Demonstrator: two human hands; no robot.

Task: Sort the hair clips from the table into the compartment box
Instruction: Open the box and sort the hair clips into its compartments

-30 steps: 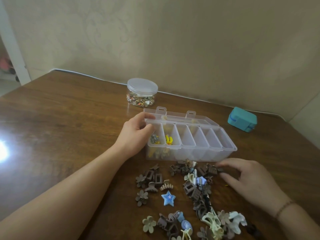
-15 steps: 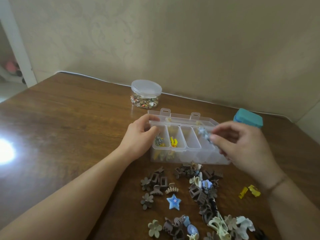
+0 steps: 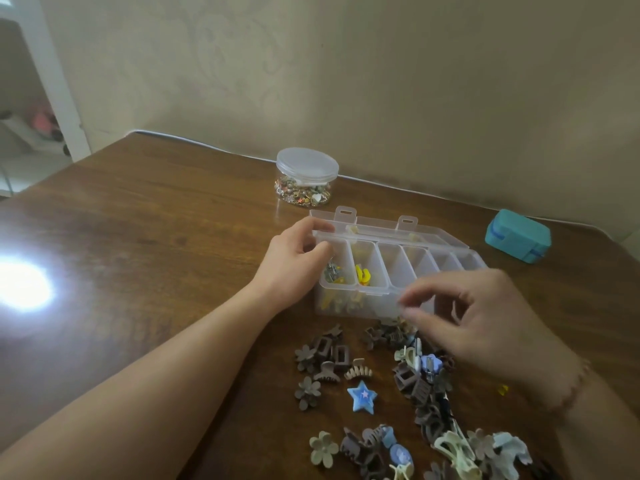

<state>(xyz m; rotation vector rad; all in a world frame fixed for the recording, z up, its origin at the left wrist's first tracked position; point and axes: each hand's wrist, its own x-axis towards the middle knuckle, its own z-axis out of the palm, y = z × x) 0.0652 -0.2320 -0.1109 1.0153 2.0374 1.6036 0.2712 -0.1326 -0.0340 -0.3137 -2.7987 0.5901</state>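
The clear compartment box (image 3: 372, 289) stands mid-table with its lid folded open behind it. My left hand (image 3: 294, 265) grips the box's left end. Its first compartment holds small clips (image 3: 332, 271), and the second holds a yellow clip (image 3: 362, 275). My right hand (image 3: 485, 327) hovers, blurred, in front of the box above the pile. Its thumb and forefinger are close together and nothing shows between them. Loose hair clips lie in front of the box: brown claw clips (image 3: 329, 355), a blue star clip (image 3: 362, 396), a beige flower clip (image 3: 323, 448) and a mixed heap (image 3: 426, 389).
A round clear jar (image 3: 306, 178) of small trinkets stands behind the box. A teal case (image 3: 517, 235) sits at the back right. A small yellow piece (image 3: 503, 389) lies by my right wrist. Bright glare (image 3: 24, 285) marks the table's left side.
My right hand lifted a clip from the pile to over the box, then came back down in front of it with nothing visible in it. My left hand stayed on the box.
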